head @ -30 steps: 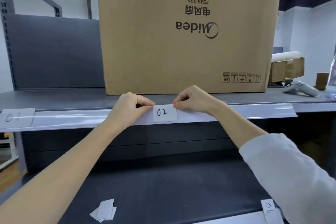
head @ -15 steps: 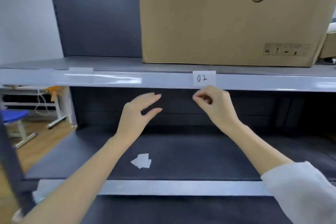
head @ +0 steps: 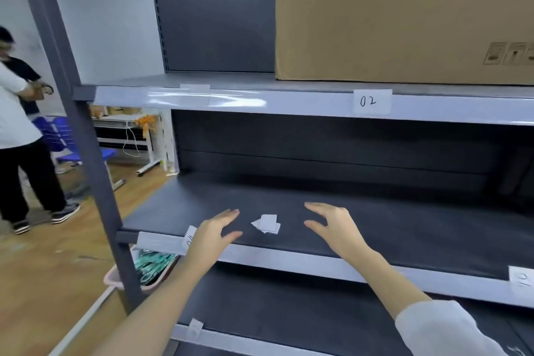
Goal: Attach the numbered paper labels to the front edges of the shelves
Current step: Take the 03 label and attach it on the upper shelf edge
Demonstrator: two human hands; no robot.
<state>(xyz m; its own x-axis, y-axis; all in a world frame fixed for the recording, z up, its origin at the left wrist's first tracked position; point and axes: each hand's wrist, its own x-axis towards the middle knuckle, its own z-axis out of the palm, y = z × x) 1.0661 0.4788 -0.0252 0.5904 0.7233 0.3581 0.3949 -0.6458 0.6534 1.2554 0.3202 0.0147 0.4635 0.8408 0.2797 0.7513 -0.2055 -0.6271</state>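
Both hands hang over the middle shelf, palms turned toward each other, with nothing in either one. The left hand has its fingers straight and slightly spread, thumb apart below them; the right hand is the same, fingers extended and loosely fanned. Between the two, on the dark shelf surface, lies a small loose pile of paper labels, near both sets of fingertips but touched by neither.

Above the right hand, on the pale front edge of the upper shelf, sits the label marked 02, under a big cardboard box. Just beside the left hand's wrist, a label stands on the middle shelf's front edge; its number is partly hidden. Another label is on the same edge far beyond the right forearm, and one more on the lower shelf edge by the left forearm. Off past the left hand, a person stands on the wooden floor.
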